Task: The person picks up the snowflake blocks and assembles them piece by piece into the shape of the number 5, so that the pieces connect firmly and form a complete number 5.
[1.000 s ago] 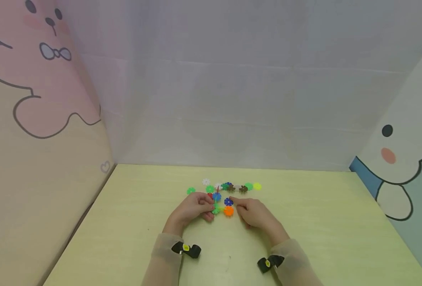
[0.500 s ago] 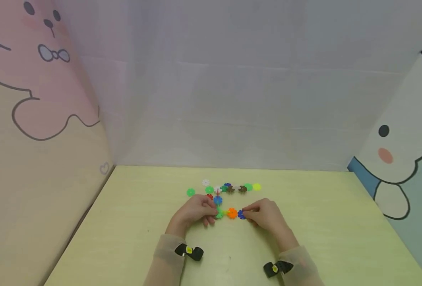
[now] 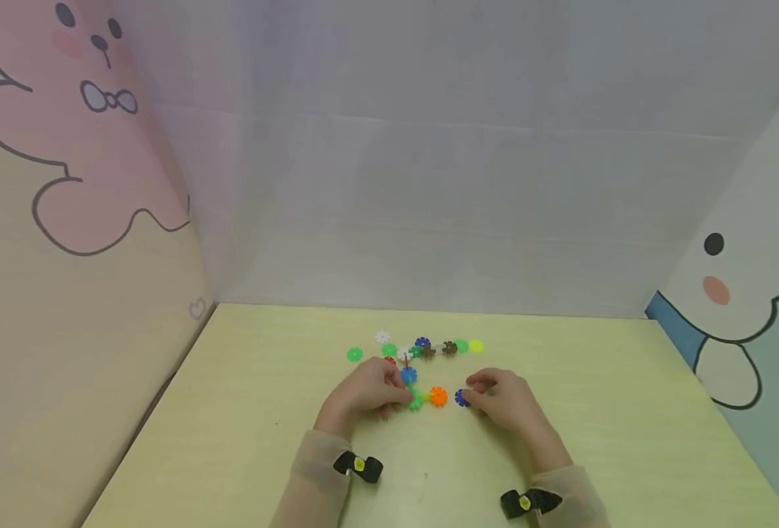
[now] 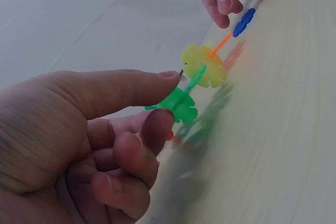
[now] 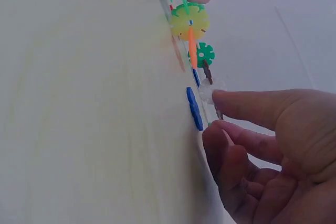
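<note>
My left hand [image 3: 366, 389] pinches a green snowflake building disc [image 4: 181, 107] between thumb and fingers. In the left wrist view, that disc is slotted into another green disc seen edge-on, then a yellow disc [image 4: 202, 66] and an orange disc [image 3: 439, 397]. A light blue disc [image 3: 408, 375] sits just beyond the left fingertips. To the right of the orange disc, apart from it, lies a dark blue disc [image 5: 194, 109]. My right hand [image 3: 505, 400] is at this disc, thumb and index finger spread apart, its fingertips right beside the edge.
Behind the hands on the pale table [image 3: 601, 411] is a row of joined discs, among them brown [image 3: 450, 348], green [image 3: 461, 346] and yellow [image 3: 476, 345]. Loose white [image 3: 382, 336] and green [image 3: 354, 355] discs lie at the left. A white curtain [image 3: 469, 183] closes off the back.
My right index finger touched the dark blue disc, then the hand drew it nearer and rightward past the orange disc. My left hand kept its pinch as the linked discs came slightly nearer.
</note>
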A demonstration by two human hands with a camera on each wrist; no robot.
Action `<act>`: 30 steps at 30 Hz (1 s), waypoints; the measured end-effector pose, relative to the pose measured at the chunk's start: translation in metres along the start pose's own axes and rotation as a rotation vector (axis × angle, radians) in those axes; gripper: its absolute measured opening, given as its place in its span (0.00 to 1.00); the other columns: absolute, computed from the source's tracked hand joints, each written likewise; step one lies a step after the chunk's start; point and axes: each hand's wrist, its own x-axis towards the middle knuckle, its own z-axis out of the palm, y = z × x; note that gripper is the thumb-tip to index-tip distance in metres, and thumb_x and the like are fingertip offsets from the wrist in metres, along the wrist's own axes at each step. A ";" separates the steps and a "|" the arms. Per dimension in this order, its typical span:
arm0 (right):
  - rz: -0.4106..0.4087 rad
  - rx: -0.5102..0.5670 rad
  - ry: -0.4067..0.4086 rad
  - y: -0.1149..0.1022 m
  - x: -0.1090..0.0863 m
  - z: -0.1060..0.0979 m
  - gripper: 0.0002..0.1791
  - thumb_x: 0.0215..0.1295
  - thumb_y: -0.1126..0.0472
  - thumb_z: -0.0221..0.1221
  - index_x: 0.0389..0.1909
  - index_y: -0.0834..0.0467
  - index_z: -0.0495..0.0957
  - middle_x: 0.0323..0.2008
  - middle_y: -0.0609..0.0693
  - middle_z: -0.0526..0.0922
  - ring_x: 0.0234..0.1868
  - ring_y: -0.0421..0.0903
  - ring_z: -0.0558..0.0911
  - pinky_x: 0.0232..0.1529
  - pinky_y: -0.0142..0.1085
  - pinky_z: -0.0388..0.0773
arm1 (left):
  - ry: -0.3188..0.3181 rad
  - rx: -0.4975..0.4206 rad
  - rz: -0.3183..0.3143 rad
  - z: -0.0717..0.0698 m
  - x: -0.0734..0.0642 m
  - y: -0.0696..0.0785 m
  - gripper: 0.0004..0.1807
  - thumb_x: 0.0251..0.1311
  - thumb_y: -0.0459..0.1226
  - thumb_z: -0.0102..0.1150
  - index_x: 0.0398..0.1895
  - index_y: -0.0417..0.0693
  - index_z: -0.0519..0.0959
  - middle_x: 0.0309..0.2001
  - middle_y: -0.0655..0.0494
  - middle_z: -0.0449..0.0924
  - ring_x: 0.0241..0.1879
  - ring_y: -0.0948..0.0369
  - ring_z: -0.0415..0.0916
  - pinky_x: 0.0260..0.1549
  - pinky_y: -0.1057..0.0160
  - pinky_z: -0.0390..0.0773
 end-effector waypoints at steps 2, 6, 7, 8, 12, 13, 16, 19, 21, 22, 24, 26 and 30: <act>-0.005 0.000 -0.013 0.002 0.000 -0.003 0.18 0.57 0.51 0.73 0.47 0.51 0.85 0.39 0.47 0.85 0.33 0.41 0.80 0.37 0.35 0.76 | 0.047 0.022 0.019 -0.001 0.000 0.005 0.11 0.56 0.46 0.73 0.28 0.52 0.81 0.21 0.57 0.79 0.15 0.61 0.72 0.21 0.61 0.78; -0.012 -0.028 -0.033 0.004 0.000 -0.006 0.18 0.53 0.52 0.76 0.45 0.48 0.86 0.42 0.47 0.86 0.40 0.44 0.78 0.42 0.37 0.75 | 0.141 0.088 0.105 0.005 0.005 0.016 0.11 0.57 0.49 0.72 0.32 0.56 0.81 0.27 0.61 0.80 0.24 0.63 0.74 0.27 0.63 0.77; -0.013 -0.029 -0.037 0.004 0.000 -0.006 0.17 0.53 0.52 0.76 0.44 0.48 0.87 0.42 0.47 0.86 0.41 0.44 0.78 0.43 0.37 0.75 | 0.149 0.107 0.139 0.008 0.007 0.018 0.11 0.58 0.50 0.72 0.34 0.56 0.82 0.29 0.62 0.81 0.27 0.63 0.76 0.30 0.64 0.77; -0.013 -0.030 -0.041 0.004 0.000 -0.006 0.16 0.53 0.52 0.76 0.43 0.47 0.87 0.41 0.47 0.86 0.41 0.44 0.78 0.43 0.37 0.74 | 0.154 0.136 0.171 0.011 0.009 0.020 0.11 0.59 0.50 0.71 0.36 0.56 0.82 0.31 0.63 0.82 0.30 0.63 0.77 0.32 0.65 0.78; -0.014 -0.019 -0.052 0.007 0.001 -0.006 0.12 0.54 0.53 0.75 0.37 0.48 0.86 0.39 0.46 0.85 0.39 0.45 0.76 0.41 0.36 0.72 | 0.137 0.262 0.287 0.022 0.014 0.025 0.15 0.60 0.49 0.70 0.45 0.54 0.84 0.40 0.64 0.84 0.44 0.61 0.77 0.47 0.63 0.77; -0.017 -0.016 -0.053 0.007 0.001 -0.005 0.12 0.54 0.53 0.75 0.37 0.48 0.85 0.39 0.46 0.85 0.39 0.45 0.76 0.40 0.36 0.71 | 0.136 0.304 0.303 0.025 0.015 0.025 0.16 0.60 0.49 0.70 0.46 0.54 0.84 0.42 0.65 0.84 0.47 0.61 0.76 0.52 0.60 0.75; -0.027 -0.009 -0.060 0.008 0.001 -0.005 0.14 0.54 0.54 0.75 0.41 0.49 0.84 0.39 0.46 0.84 0.38 0.44 0.76 0.40 0.36 0.71 | 0.140 0.429 0.321 0.029 0.016 0.024 0.18 0.58 0.51 0.71 0.48 0.58 0.84 0.44 0.68 0.84 0.52 0.61 0.73 0.59 0.54 0.68; -0.033 -0.005 -0.064 0.007 0.002 -0.005 0.19 0.54 0.55 0.75 0.47 0.49 0.84 0.39 0.47 0.83 0.38 0.45 0.75 0.40 0.36 0.70 | 0.128 0.496 0.320 0.032 0.018 0.020 0.20 0.56 0.53 0.72 0.50 0.60 0.84 0.44 0.70 0.84 0.54 0.62 0.72 0.61 0.52 0.63; -0.036 -0.006 -0.066 0.007 0.002 -0.005 0.19 0.55 0.56 0.75 0.48 0.48 0.84 0.39 0.48 0.83 0.37 0.45 0.75 0.40 0.36 0.70 | 0.117 0.502 0.312 0.033 0.018 0.017 0.20 0.56 0.53 0.72 0.51 0.62 0.83 0.44 0.72 0.83 0.55 0.63 0.71 0.61 0.52 0.61; -0.040 -0.010 -0.066 0.007 0.002 -0.005 0.18 0.55 0.56 0.74 0.48 0.48 0.85 0.39 0.48 0.83 0.37 0.45 0.75 0.40 0.36 0.70 | 0.114 0.500 0.311 0.034 0.019 0.015 0.20 0.56 0.53 0.72 0.51 0.63 0.83 0.44 0.73 0.83 0.56 0.63 0.71 0.61 0.52 0.60; -0.049 -0.019 -0.064 0.007 0.003 -0.005 0.16 0.56 0.56 0.74 0.46 0.48 0.86 0.39 0.47 0.84 0.38 0.45 0.75 0.40 0.36 0.70 | 0.114 0.497 0.312 0.036 0.020 0.013 0.18 0.57 0.52 0.72 0.50 0.65 0.84 0.44 0.75 0.82 0.57 0.64 0.70 0.60 0.52 0.59; -0.053 -0.023 -0.062 0.007 0.003 -0.004 0.15 0.55 0.56 0.74 0.44 0.48 0.85 0.39 0.47 0.84 0.37 0.45 0.75 0.40 0.36 0.70 | 0.121 0.491 0.319 0.036 0.020 0.011 0.15 0.58 0.51 0.71 0.48 0.65 0.85 0.43 0.75 0.83 0.56 0.64 0.70 0.59 0.53 0.59; -0.047 -0.007 -0.061 0.007 0.004 -0.004 0.16 0.53 0.56 0.75 0.41 0.51 0.82 0.37 0.47 0.84 0.36 0.45 0.74 0.38 0.36 0.68 | 0.155 0.500 0.320 0.036 0.021 0.011 0.12 0.59 0.50 0.70 0.45 0.64 0.86 0.40 0.73 0.84 0.50 0.65 0.71 0.60 0.54 0.63</act>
